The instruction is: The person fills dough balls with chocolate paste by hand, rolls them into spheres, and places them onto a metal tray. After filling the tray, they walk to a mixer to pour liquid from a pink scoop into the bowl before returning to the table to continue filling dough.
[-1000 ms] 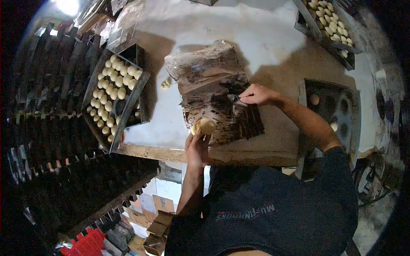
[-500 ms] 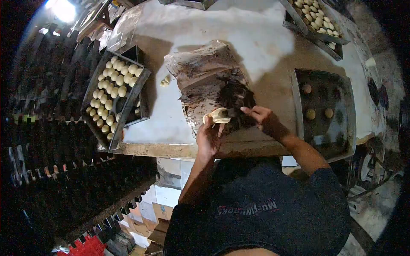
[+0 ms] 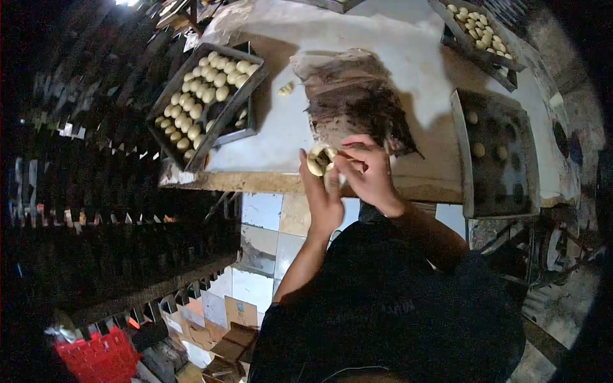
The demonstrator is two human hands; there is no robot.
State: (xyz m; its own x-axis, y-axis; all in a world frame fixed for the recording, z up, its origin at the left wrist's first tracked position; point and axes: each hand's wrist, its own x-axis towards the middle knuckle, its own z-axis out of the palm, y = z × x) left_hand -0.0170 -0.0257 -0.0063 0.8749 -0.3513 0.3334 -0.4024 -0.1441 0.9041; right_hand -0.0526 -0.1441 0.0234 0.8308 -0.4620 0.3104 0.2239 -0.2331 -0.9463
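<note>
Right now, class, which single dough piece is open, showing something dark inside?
The dough piece held in the left hand: its pale rim surrounds a dark centre, while the other dough balls look round and closed.

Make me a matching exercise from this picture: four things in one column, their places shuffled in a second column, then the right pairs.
Things
1. pale, cupped dough piece
2. lumpy dark brown mass
3. dark rectangular metal tray with three round balls
4. bright red, crate-like container

Places
A. lower left corner of the view
B. between the left hand and the right hand
C. right side of the pale tabletop
D. on the tabletop, just beyond the hands

Pairs: 1-B, 2-D, 3-C, 4-A
</note>
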